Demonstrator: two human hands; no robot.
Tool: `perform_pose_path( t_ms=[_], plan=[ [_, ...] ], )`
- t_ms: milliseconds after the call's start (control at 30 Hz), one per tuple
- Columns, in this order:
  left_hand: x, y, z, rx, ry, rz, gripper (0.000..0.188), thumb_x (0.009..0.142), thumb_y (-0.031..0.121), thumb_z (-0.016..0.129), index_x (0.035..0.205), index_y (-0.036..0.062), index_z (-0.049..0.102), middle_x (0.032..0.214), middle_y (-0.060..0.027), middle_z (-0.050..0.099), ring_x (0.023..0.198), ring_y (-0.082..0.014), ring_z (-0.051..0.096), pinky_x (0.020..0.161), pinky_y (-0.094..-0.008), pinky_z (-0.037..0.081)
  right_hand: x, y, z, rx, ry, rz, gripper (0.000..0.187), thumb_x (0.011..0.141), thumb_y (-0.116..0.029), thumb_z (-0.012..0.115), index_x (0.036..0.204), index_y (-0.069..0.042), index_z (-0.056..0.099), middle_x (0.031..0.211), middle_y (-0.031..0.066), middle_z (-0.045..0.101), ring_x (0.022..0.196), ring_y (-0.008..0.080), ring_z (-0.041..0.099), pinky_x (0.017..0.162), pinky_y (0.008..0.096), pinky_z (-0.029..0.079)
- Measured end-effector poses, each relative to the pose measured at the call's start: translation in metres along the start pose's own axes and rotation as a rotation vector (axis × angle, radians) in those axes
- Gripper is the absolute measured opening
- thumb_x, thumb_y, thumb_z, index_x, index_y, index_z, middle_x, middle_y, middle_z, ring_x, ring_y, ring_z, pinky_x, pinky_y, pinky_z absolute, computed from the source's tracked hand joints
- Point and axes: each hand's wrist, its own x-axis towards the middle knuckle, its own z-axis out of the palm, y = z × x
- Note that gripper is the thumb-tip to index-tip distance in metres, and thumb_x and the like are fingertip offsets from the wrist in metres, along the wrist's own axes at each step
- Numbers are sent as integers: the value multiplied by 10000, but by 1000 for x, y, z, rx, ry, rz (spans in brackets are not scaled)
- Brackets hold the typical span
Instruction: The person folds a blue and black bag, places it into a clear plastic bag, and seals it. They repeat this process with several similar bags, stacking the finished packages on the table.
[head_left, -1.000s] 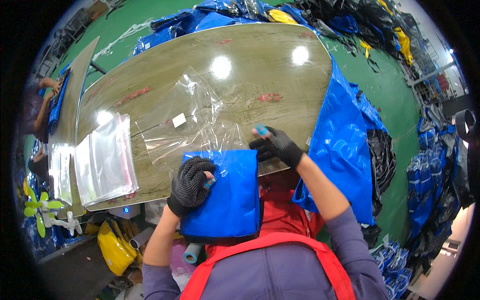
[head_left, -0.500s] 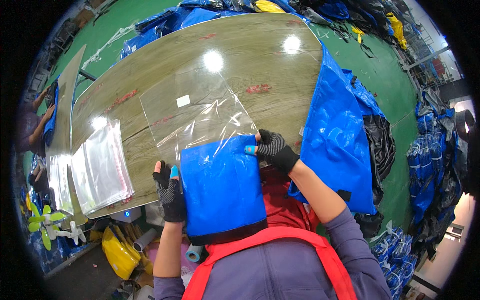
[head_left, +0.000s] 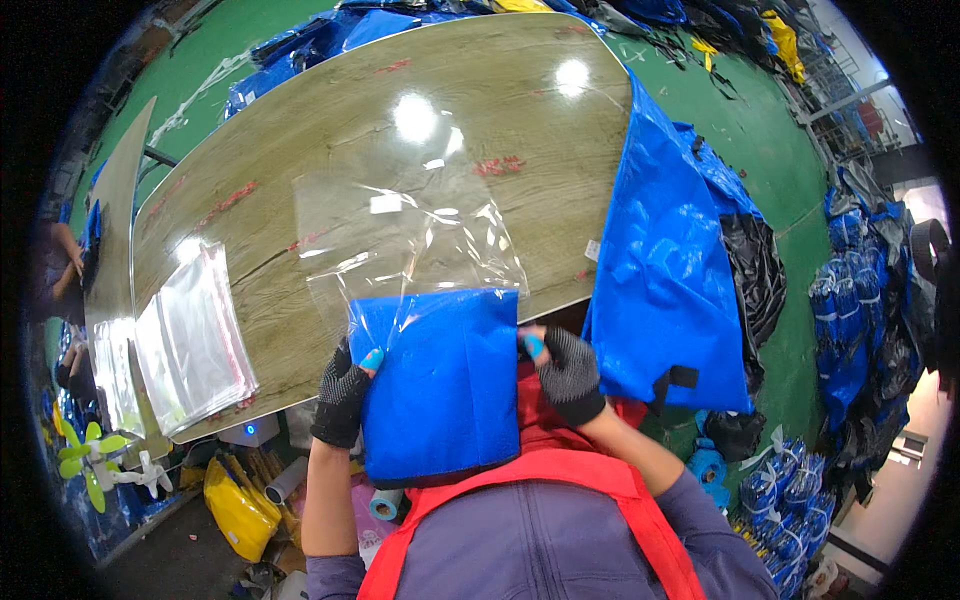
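Observation:
In front of my chest is a folded blue tarp-like sheet (head_left: 440, 390), with a dark band along its bottom edge. My left hand (head_left: 345, 395), in a black dotted glove with bare fingertips, grips its left side, thumb on the front and the other fingers partly hidden behind. At its right edge, the thumb and fingers of my gloved right hand (head_left: 568, 372) are pinched together on the side. Blue wraps show on both thumbs. A clear plastic bag (head_left: 440, 230) with a white label lies on the table beyond, its near end overlapping the sheet's top left corner.
A stack of clear bags (head_left: 195, 345) lies at the left of the wood-patterned table (head_left: 330, 110). A large blue tarp (head_left: 665, 270) hangs over the right edge. A small green fan (head_left: 92, 455) stands at lower left. Tied blue bundles (head_left: 790, 490) sit at lower right.
My right hand has slid down the sheet's right edge from its top corner. The clear bag has shifted and crumpled. My left thumb now lies over the sheet's front.

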Motion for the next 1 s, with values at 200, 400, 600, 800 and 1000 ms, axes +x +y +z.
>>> perform_pose_path(
  t_ms=[200,400,600,800,1000],
  plan=[
    [3,1,0,-5,65,164,498,862,250,689,1281,45,513,1112,-84,618,954,-173,591,826,-313,500,12,-2,9,-53,126,-105,224,945,-199,554,1003,-18,673,856,151,675,755,254,663,680,335,511],
    [-1,1,-3,26,6,47,538,844,268,706,1296,58,505,1140,-100,613,957,-190,599,821,-327,508,-18,1,8,-203,-78,-95,204,876,-200,592,986,-50,676,855,148,667,789,330,654,696,395,524],
    [-9,3,8,45,43,12,562,833,284,716,1294,46,502,1142,-120,612,945,-200,604,822,-336,510,-6,10,-13,-72,-177,-256,173,816,-195,583,904,-63,651,781,148,628,724,329,616,647,396,497],
    [-5,9,10,77,-30,93,496,841,269,706,1246,42,531,1085,-101,622,902,-182,602,783,-313,512,52,20,-7,624,-68,500,466,880,-477,609,918,-14,581,769,83,613,728,198,596,682,360,484],
    [-1,9,7,107,56,117,461,843,256,707,1215,37,544,1039,-70,619,870,-157,591,766,-309,507,19,-3,37,344,6,99,411,889,-283,660,1146,27,581,990,121,650,862,148,581,764,301,489]
  ],
)
